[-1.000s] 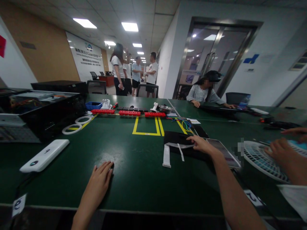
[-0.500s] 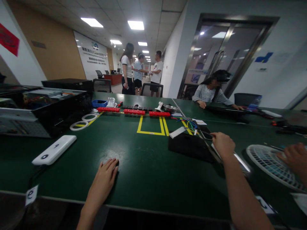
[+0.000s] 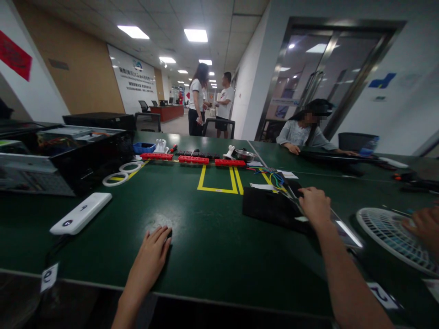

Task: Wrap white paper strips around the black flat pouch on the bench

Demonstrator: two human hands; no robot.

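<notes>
My left hand [image 3: 151, 256] lies flat on the green table [image 3: 212, 242] near its front edge, fingers stretched out and holding nothing. My right hand [image 3: 315, 205] rests knuckles-up on the right edge of a black pad [image 3: 267, 208]. Its fingers are curled under, and what they grip is hidden. A small white bit shows just below that wrist. A flat white strip [image 3: 261, 186] lies on the table behind the pad. A shiny phone-like device [image 3: 345, 232] sits beside my right forearm.
Another person's hand [image 3: 425, 226] rests on a white fan grille [image 3: 387, 237] at the right. A white device [image 3: 80, 212], white rings [image 3: 113, 179] and a black box [image 3: 68, 155] are at the left. Red blocks [image 3: 194, 159], yellow tape [image 3: 217, 188] and coloured wires [image 3: 274, 177] lie farther back. A seated person [image 3: 302, 135] and standing people [image 3: 206, 105] are beyond.
The white strap that lay on the black pad is gone from it. My right hand has drawn to the pad's right edge and curled shut. My left hand has stayed flat.
</notes>
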